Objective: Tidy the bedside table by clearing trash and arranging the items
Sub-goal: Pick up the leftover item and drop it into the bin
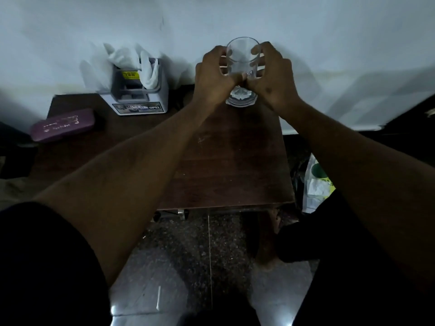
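Forearms are reaching out over the dark wooden bedside table (226,161). The left hand (213,78) and right hand (273,78) are together gripping a clear, upright drinking glass (242,64) at the table's far edge, by the wall. Further left, a purple case (63,124) and white tissue holder (138,90) are sitting.

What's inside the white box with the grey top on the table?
White crumpled tissue or cloth sticks out of the white box, beside a yellow label. The box's slots look dark, so anything deeper down is hidden.
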